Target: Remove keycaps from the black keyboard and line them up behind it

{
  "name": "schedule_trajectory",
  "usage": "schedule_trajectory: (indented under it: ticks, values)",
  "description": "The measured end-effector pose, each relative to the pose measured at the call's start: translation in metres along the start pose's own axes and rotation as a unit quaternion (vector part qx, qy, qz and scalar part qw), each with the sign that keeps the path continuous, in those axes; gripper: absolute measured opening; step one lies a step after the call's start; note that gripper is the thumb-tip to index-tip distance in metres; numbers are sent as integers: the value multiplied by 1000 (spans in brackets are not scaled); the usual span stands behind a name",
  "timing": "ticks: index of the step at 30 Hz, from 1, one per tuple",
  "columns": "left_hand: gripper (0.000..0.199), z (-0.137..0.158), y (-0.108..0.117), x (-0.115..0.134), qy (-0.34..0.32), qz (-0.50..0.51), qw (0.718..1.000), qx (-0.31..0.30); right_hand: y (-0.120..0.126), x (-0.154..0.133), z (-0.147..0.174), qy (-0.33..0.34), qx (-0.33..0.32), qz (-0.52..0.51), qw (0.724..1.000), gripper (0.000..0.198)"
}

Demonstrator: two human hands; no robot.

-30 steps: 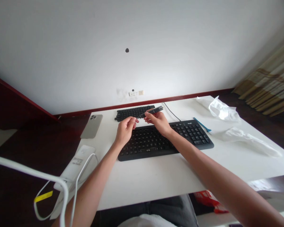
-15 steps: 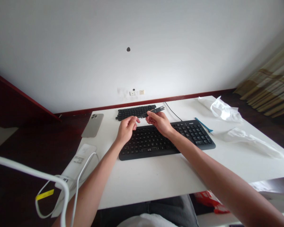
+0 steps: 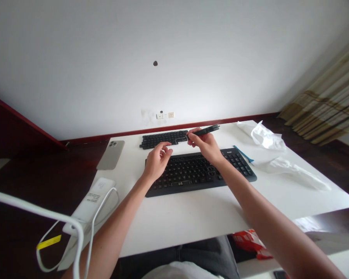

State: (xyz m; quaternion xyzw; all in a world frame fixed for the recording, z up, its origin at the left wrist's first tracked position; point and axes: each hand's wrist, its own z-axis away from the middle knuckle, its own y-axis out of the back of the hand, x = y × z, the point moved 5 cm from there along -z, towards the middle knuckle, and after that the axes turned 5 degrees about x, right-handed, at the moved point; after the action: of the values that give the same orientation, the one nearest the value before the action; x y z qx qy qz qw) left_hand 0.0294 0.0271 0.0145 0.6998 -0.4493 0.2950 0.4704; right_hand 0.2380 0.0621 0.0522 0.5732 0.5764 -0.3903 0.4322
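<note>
My right hand [image 3: 205, 143] grips a black keycap puller [image 3: 208, 130], a slim handle with thin wire loops at its left end. The handle points up and to the right, above the keyboard. My left hand [image 3: 158, 159] hovers near the wire loops, thumb and forefinger apart, with nothing visible in it. Under both hands lies a black keyboard [image 3: 180, 176], its space-bar area outlined and partly bare. Behind it sit rows of black keycaps [image 3: 159, 139], partly hidden by the hands.
On the white table [image 3: 192, 217], a phone [image 3: 112, 155] and a white power strip [image 3: 90, 201] with a cable are at the left. A blue pry tool [image 3: 243, 154] lies right of the keyboard, near crumpled white plastic bags [image 3: 264, 136]. The wall stands behind the table.
My right hand has moved right with the keycap puller, away from my left hand. The left thumb and forefinger have spread apart.
</note>
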Motion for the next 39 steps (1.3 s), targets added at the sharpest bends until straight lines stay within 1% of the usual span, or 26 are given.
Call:
schedule_trajectory:
  ticks: [2, 4, 6, 8, 11, 14, 17, 20, 23, 28, 31, 36, 39]
  values:
    - [18, 3, -4, 8, -38, -33, 998, -22, 18, -8, 16, -2, 23, 34, 999, 29]
    - [13, 9, -10, 18, -81, -66, 993, -52, 37, -9, 41, -13, 55, 63, 996, 28]
    - [13, 18, -20, 29, -119, -86, 985, -86, 53, -5, 71, -17, 91, 91, 992, 27]
    - [15, 29, -31, 39, -151, -93, 978, -114, 68, 3, 103, -14, 142, 116, 983, 26]
    - [23, 46, -50, 49, -174, -96, 968, -155, 79, 12, 143, -6, 187, 184, 965, 23]
    - [30, 58, -65, 51, -171, -107, 961, -188, 77, 8, 166, 23, 189, 270, 944, 18]
    - [27, 62, -73, 50, -165, -120, 959, -195, 71, 2, 174, 30, 173, 305, 936, 15]
    - [21, 61, -77, 49, -165, -136, 958, -189, 66, -1, 171, 26, 157, 316, 935, 14]
    - [15, 60, -79, 50, -171, -152, 955, -190, 63, -1, 167, 37, 139, 328, 934, 13]
    - [14, 61, -83, 50, -182, -165, 949, -200, 58, -3, 166, 52, 118, 340, 932, 10]
    - [13, 61, -83, 49, -182, -164, 949, -199, 57, 0, 165, 36, 110, 335, 935, 11]
    - [13, 61, -83, 49, -182, -161, 949, -203, 63, 13, 165, -24, 108, 312, 944, 18]
    - [13, 62, -82, 49, -184, -159, 949, -202, 62, 14, 163, -27, 82, 310, 947, 21]
